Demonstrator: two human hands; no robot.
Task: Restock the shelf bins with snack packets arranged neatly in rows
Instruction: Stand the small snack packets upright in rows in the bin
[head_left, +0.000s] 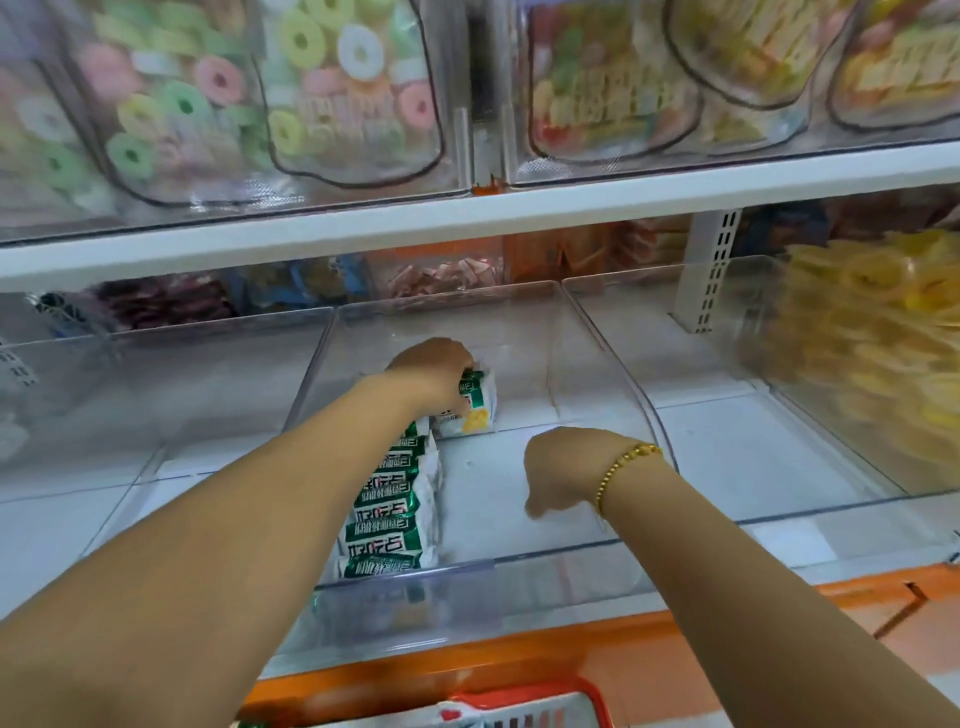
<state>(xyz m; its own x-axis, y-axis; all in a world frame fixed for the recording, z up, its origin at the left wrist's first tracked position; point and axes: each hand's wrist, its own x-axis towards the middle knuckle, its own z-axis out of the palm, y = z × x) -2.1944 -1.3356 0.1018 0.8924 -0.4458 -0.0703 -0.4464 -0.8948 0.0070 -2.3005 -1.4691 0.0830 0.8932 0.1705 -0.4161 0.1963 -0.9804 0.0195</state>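
One clear bin (631, 382) holds about five green-white snack packets (395, 519) in a left-side row. The left grip (431, 371) clutches a sixth packet (475, 410) at the far end. The right grip (561, 467) hovers with its fingers hidden, so its state cannot be told.

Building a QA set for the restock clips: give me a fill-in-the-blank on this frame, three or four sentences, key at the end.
1. The left hand grips a packet at the far end of the row of packets, whose wrappers are white with ____ bands.
2. The row lies along the ____ wall of the clear bin.
3. The gold bracelet sits on the ____ wrist.

Missing words: green; left; right.
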